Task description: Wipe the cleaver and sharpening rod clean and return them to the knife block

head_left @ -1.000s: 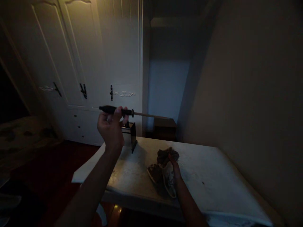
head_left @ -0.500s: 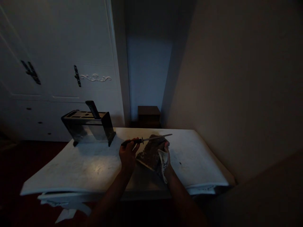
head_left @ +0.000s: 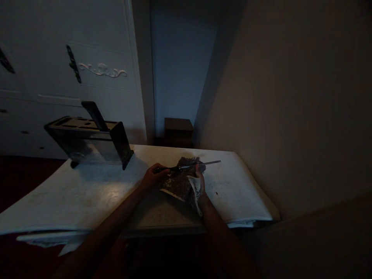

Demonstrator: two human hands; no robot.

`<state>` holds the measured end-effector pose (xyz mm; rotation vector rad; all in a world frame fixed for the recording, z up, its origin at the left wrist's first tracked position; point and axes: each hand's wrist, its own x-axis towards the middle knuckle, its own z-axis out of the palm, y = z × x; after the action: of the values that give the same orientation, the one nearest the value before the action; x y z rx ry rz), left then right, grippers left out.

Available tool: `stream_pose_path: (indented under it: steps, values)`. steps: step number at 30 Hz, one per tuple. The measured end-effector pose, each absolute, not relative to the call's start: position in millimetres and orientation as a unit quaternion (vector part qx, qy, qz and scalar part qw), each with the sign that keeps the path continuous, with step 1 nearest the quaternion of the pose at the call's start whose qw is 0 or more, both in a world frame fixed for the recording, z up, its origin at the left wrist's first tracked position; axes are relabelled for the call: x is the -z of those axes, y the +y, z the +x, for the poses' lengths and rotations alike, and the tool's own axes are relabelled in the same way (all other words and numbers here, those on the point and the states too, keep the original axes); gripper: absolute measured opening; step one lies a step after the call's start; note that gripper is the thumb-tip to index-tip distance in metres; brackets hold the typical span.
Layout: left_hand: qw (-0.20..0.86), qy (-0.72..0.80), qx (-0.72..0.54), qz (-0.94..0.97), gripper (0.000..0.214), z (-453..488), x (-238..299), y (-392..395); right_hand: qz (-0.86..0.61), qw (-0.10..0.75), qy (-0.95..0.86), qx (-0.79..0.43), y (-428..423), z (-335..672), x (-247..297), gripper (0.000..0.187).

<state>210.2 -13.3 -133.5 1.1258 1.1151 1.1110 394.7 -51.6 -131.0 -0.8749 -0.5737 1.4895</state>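
Note:
A honing steel [head_left: 214, 162] with a dark handle and small guard lies level above the table, its thin rod pointing right. My left hand [head_left: 152, 176] is closed round its handle. My right hand [head_left: 201, 179] is closed on a brown cloth [head_left: 178, 185] with a pale underside, which is folded against the rod near the thumb. The rod's bare tip sticks out to the right past the cloth. Part of the rod and most of my right fingers are hidden by the cloth.
A knife block [head_left: 93, 149] with one black handle [head_left: 95, 115] sticking up stands at the left of the white-covered table [head_left: 107, 193]. Behind are a white wardrobe [head_left: 101, 35] and a small brown box-like piece [head_left: 178, 124]. A wall [head_left: 276, 97] runs along the right.
The honing steel has moved right, and my left hand has come closer to the cloth. My right thumb now presses at the rod. The view has turned slightly right and down.

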Motion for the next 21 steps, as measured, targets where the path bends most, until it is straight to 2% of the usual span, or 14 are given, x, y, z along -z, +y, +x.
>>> stream_pose_path:
  steps: [3, 6, 10, 15, 21]
  values:
    - [0.534, 0.454, -0.423, 0.574, 0.047, 200, 133, -2, -0.363, 0.563, -0.231, -0.706, -47, 398, 132, 0.058]
    - [0.492, 0.438, -0.389, 0.644, 0.044, 194, 139, 10, -0.356, 0.549, -0.226, -0.722, -43, 398, 134, 0.054]
    - [0.414, 0.437, -0.385, 0.699, 0.037, 193, 149, 15, -0.374, 0.597, -0.238, -0.669, -35, 396, 136, 0.048]
    - [0.356, 0.432, -0.417, 0.716, 0.029, 192, 152, 14, -0.383, 0.668, -0.295, -0.566, -25, 386, 139, 0.055]
    - [0.328, 0.411, -0.428, 0.735, 0.028, 192, 152, 17, -0.374, 0.659, -0.388, -0.525, -9, 375, 142, 0.05]
